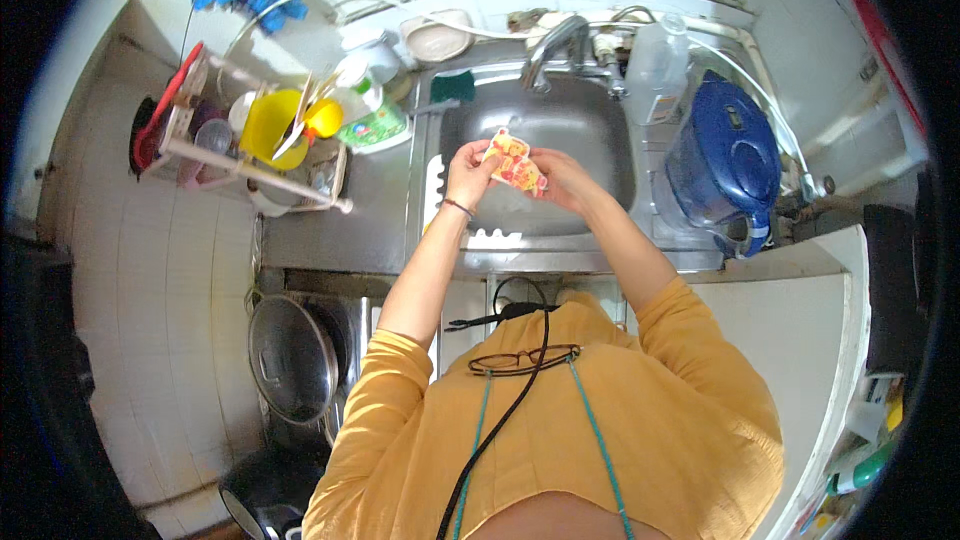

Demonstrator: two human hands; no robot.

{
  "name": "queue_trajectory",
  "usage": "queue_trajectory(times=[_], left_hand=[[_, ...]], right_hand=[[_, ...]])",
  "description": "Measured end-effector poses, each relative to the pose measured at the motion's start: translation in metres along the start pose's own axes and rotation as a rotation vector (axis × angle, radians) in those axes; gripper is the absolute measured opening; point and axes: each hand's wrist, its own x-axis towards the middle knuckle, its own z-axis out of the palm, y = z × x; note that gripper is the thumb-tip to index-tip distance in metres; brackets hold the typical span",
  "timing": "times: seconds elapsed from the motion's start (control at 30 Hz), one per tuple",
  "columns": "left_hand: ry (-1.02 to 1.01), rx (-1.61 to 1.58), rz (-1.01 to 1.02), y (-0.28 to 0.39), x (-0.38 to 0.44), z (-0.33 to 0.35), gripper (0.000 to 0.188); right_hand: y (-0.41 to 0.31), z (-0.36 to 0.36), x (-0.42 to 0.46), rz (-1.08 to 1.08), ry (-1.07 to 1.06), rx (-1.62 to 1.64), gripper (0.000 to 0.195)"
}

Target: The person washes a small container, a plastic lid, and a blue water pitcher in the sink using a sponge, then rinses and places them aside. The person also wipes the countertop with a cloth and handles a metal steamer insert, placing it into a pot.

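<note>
Over the stainless steel sink basin [555, 120], both hands hold a small flat piece with a colourful red, orange and yellow print [511, 161]. My left hand [471, 171] grips its left side, thumb on the printed face. At its right edge, my right hand [561, 178] holds it between the fingers, which are partly hidden behind it. What the piece is made of cannot be told. The chrome faucet [555, 49] stands behind the hands; no stream of water is visible from it.
A green scouring sponge [453, 87] lies at the sink's back left corner. Left are a dish rack [247, 169], a yellow container [274, 120] and a detergent bottle [375, 124]. Right stand a clear plastic jug [657, 67] and a blue water filter pitcher [724, 154].
</note>
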Motion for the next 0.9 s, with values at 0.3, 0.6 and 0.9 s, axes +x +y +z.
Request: queue_trajectory(times=[0.3, 0.6, 0.9], left_hand=[[-0.024, 0.086, -0.061, 0.028, 0.053, 0.053, 0.023], [0.151, 0.124, -0.017, 0.036, 0.056, 0.061, 0.023], [0.276, 0.056, -0.003, 0.015, 0.082, 0.065, 0.025]], right_hand=[[-0.088, -0.095, 0.087, -0.205, 0.772, 0.860, 0.052], [-0.053, -0.116, 0.136, -0.405, 1.261, 0.295, 0.051], [-0.042, -0.087, 0.097, -0.100, 0.818, 0.277, 0.058]])
